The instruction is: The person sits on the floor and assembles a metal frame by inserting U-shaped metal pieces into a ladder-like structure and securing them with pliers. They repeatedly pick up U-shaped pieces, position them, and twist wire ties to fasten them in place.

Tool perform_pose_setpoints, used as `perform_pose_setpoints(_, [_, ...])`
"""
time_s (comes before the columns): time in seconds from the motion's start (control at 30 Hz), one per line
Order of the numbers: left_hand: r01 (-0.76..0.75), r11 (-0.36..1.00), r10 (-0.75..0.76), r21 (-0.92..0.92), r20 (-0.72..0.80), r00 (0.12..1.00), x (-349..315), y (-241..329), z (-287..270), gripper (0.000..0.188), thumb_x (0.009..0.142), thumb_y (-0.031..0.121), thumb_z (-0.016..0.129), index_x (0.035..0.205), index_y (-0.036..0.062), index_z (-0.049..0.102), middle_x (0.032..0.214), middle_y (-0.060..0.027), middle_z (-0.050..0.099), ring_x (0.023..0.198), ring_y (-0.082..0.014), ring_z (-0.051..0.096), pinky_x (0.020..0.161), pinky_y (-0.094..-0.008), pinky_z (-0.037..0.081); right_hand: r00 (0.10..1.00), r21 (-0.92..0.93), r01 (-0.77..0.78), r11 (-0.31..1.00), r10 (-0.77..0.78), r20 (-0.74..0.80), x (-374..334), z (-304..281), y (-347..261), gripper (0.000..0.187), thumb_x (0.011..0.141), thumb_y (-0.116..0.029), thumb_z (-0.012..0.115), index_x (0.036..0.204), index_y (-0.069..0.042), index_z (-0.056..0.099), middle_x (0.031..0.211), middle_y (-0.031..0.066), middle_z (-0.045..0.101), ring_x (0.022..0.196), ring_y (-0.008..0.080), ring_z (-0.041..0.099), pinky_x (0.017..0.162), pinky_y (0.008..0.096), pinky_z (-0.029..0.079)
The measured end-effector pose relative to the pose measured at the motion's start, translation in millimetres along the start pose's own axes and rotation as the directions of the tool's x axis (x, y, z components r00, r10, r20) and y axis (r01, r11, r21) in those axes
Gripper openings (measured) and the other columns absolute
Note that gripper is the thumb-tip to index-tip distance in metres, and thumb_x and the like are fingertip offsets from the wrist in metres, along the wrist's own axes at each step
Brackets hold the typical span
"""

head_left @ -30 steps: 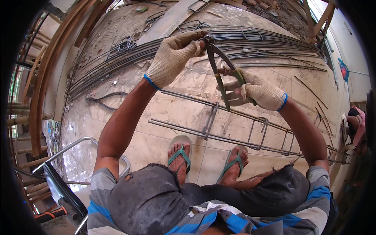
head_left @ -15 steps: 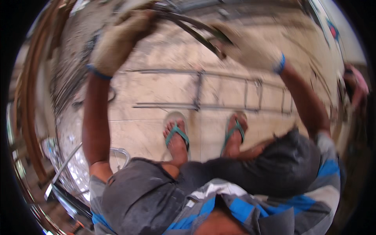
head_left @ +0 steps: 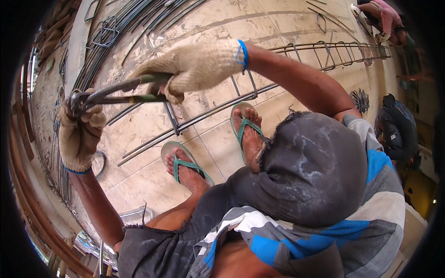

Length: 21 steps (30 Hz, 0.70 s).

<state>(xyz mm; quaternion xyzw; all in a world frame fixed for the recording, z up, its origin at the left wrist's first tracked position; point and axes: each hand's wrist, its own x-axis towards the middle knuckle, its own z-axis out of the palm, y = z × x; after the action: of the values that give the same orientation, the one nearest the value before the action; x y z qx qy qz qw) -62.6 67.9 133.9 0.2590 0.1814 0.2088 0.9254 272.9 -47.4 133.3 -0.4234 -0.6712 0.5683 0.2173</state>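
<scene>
Pincers (head_left: 116,87) held between two gloved hands over the tiled floor (head_left: 213,150), as I see them from my distant post through the head camera. Their long axis runs across the view: the head lies at my left hand (head_left: 79,134), and the handles reach to the right, as far as my right hand (head_left: 204,69). The right is closed round the handles near their ends, which stand parted in a narrow V; the left has its fingers curled about the head. How far the jaws gape, and whether anything small is pinched there, I cannot tell. The relation on which I judge any move to depend is that of pincers to steel bar frame (head_left: 218,110): the frame lies below them and to the right of the left hand, its long axis slanting from lower left to upper right, oblique to that of the pincers. The left hand is nearer its free bar ends; the right forearm (head_left: 296,74) passes over its length. Edges to heed: the sandaled feet (head_left: 183,170), near the frame on my side, and the bundle of loose bars (head_left: 130,28) at upper left. The widest strip of tile for moving shows between frame and bundle; a co-worker (head_left: 387,16) is well apart, by the frame's far end.
</scene>
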Motion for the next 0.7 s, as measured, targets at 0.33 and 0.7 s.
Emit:
perform_pose_setpoints(0.33, [-0.205, 0.972, 0.204, -0.114, -0.017, 0.979, -4.5, -32.7, 37.7, 0.042, 0.098, 0.023, 0.077, 0.132, 0.0098, 0.056, 0.114, -0.0083, 0.065, 0.086, -0.0099, 0.059, 0.067, -0.0242, 0.05, 0.991, 0.379, 0.13, 0.916, -0.125, -0.039, -22.8, 44.1, 4.2, 0.062, 0.094, -0.003, 0.054, 0.155, -0.012, 0.048, 0.121, 0.0092, 0.069, 0.099, 0.0156, 0.066, 0.087, 0.0349, 0.056])
perform_pose_setpoints(0.7, [-0.422, 0.214, 0.901, 0.881, -0.011, 0.433, 13.2, -59.8, 49.4, 0.027, 0.098, -0.005, 0.067, 0.124, -0.0047, 0.067, 0.115, -0.0168, 0.074, 0.097, -0.0222, 0.073, 0.086, -0.0336, 0.062, 0.893, 0.416, -0.041, 0.908, 0.219, -0.392, -2.3, 72.7, 27.8, 0.057, 0.095, -0.002, 0.055, 0.152, -0.005, 0.047, 0.115, 0.0178, 0.066, 0.092, 0.0184, 0.071, 0.086, 0.0384, 0.06])
